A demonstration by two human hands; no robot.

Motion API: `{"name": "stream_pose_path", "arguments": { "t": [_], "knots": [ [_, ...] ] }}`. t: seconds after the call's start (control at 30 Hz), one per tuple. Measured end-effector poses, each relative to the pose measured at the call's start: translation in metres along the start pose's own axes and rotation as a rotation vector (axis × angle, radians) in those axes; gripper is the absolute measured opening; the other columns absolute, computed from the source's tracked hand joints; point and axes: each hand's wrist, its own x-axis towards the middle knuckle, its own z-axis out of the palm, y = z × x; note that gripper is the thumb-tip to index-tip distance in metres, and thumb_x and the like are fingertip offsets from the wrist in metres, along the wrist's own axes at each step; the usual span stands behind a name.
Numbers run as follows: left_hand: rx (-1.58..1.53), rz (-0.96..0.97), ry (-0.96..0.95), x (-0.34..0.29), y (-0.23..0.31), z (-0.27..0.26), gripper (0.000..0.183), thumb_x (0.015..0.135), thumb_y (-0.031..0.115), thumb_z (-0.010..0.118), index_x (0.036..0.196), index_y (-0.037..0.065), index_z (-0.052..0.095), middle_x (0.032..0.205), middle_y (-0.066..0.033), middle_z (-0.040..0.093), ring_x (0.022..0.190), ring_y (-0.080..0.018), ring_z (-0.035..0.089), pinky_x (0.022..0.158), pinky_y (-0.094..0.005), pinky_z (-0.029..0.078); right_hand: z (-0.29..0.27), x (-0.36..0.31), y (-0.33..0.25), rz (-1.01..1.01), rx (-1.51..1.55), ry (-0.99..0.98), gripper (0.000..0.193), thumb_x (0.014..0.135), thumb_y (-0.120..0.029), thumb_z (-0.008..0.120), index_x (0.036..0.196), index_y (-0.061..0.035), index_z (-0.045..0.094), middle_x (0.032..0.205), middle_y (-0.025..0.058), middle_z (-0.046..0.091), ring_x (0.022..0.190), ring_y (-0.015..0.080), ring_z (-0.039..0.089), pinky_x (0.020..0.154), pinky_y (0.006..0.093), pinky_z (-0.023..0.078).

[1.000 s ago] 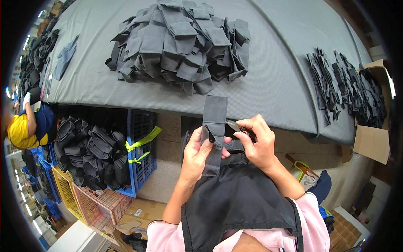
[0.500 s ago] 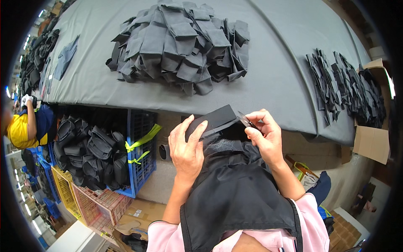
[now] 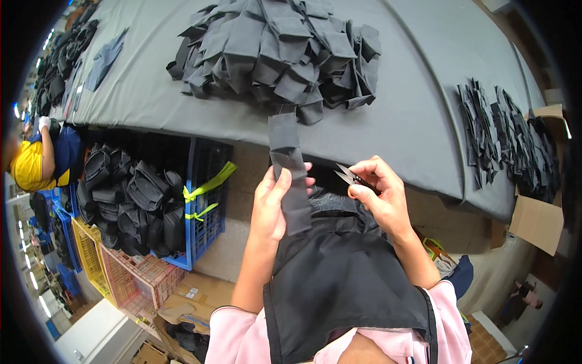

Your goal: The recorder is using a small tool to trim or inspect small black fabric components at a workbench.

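Observation:
My left hand (image 3: 273, 197) is closed around a long dark grey fabric strip (image 3: 284, 132), the thumb on top. The strip stands lengthwise, its far end at the table's edge and its near end over my lap. In my right hand (image 3: 383, 193) is a small pair of thread snips (image 3: 350, 175), gripped between thumb and fingers. Their pointed blades are apart and aim left toward the strip without touching it. Beyond my hands, a big heap of similar grey fabric pieces (image 3: 260, 54) lies on the table.
The table has a grey cover (image 3: 412, 115). Bundled dark strips (image 3: 476, 133) lie at its right end, by a cardboard box (image 3: 536, 224). On the left, a blue crate (image 3: 209, 212) holds black pouches (image 3: 145, 188). A person in yellow (image 3: 35, 167) is at far left.
The fabric strip has turned from lying slantwise to pointing away from me, and my left hand now grips its middle. The snips have moved slightly away from it, blades wider apart.

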Motion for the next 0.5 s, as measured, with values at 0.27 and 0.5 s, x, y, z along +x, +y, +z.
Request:
{"name": "stream_pose_path", "arguments": {
  "t": [0.27, 0.5],
  "knots": [
    [-0.252, -0.023, -0.040, 0.003, -0.003, 0.000, 0.041, 0.097, 0.035, 0.044, 0.126, 0.005, 0.044, 0.122, -0.0171, 0.055, 0.103, -0.0268, 0.059, 0.083, -0.0425, 0.053, 0.011, -0.008, 0.019, -0.105, -0.323, -0.071, 0.024, 0.077, -0.004, 0.070, 0.099, 0.0005, 0.063, 0.091, 0.0040, 0.059, 0.078, 0.0099, 0.057, 0.068, 0.0220, 0.046],
    [-0.261, -0.003, -0.034, 0.002, -0.002, -0.003, 0.042, 0.097, 0.037, 0.045, 0.124, 0.004, 0.045, 0.121, -0.0153, 0.056, 0.100, -0.0258, 0.059, 0.082, -0.0411, 0.052, 0.020, -0.006, 0.022, -0.366, -0.605, -0.018, 0.026, 0.070, -0.007, 0.073, 0.094, -0.0053, 0.064, 0.082, 0.0075, 0.060, 0.068, 0.0201, 0.058, 0.059, 0.0293, 0.047]
  ]
}}
